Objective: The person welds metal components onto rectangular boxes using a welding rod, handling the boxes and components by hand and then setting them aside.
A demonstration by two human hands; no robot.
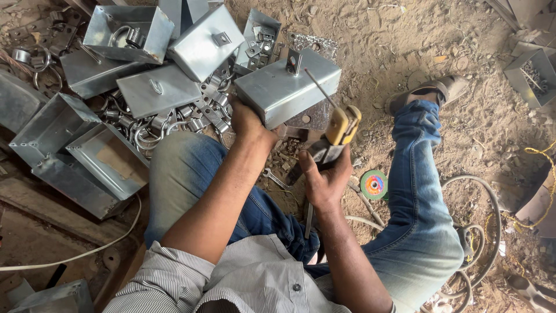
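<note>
Head view, seated on a dirt floor. My left hand [248, 120] clamps the near corner of a metal box [288, 87], fingers wrapped under its edge, so that the face carrying a small bracket [293, 60] is tilted up toward me; I judge this grip steadies the box and presents the bracket to the rod. My right hand [324, 177] is closed around an electrode holder [339, 132], whose yellow jaws grip a thin rod [320, 87] slanting up to just beside the bracket; whether the tip touches, I cannot tell. The box sits above my left knee, off the ground. My left forearm runs straight out over the left thigh; my right wrist is cocked upward between the knees. Behind lie a heap of boxes [156, 52] and loose clamps [202, 110]; a grinding disc [374, 185] rests by my right leg, cable [480, 197] coiled beyond it.
</note>
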